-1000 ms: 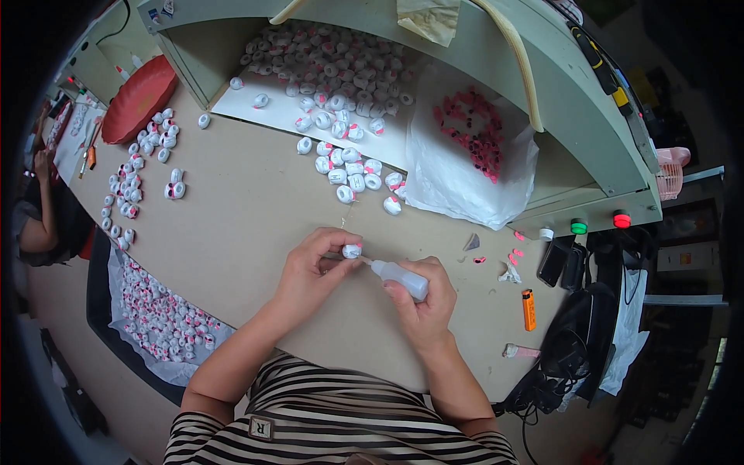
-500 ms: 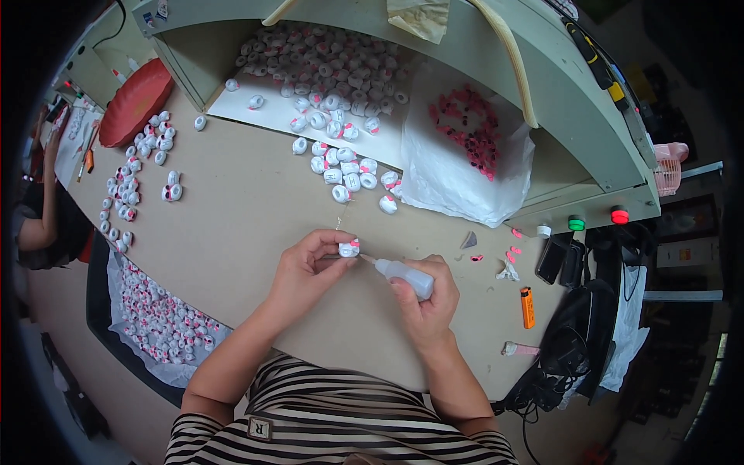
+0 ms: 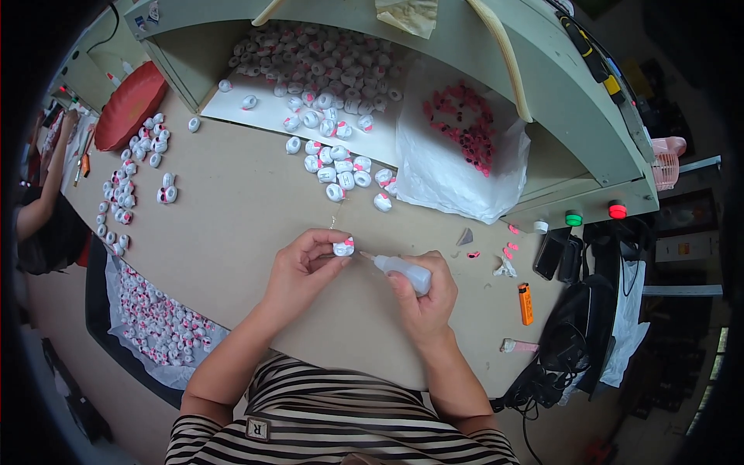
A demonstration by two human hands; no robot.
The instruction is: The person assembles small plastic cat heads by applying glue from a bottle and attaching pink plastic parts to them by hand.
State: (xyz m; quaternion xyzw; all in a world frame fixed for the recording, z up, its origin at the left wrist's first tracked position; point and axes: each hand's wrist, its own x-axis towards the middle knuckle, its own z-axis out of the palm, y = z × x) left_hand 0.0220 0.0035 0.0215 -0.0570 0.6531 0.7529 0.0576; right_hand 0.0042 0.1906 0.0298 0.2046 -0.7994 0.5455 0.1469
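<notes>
Between the fingertips of my left hand is a small white figurine head with a pink bow-like piece on it. My right hand is wrapped round a translucent squeeze bottle with a thin nozzle. The nozzle's tip points left at the figurine head, a small gap away from it. Beyond my left hand lies a loose group of similar white figurine heads, some with pink pieces showing.
Many more white heads lie on a white board under the grey cabinet. Pink pieces rest on a plastic sheet. An orange lighter lies at right, a red basin at far left. Another person's arm shows beyond.
The bottle's nozzle has drawn slightly away from the figurine head, opening a small gap. My left hand still holds the head. The whole view has shifted a little.
</notes>
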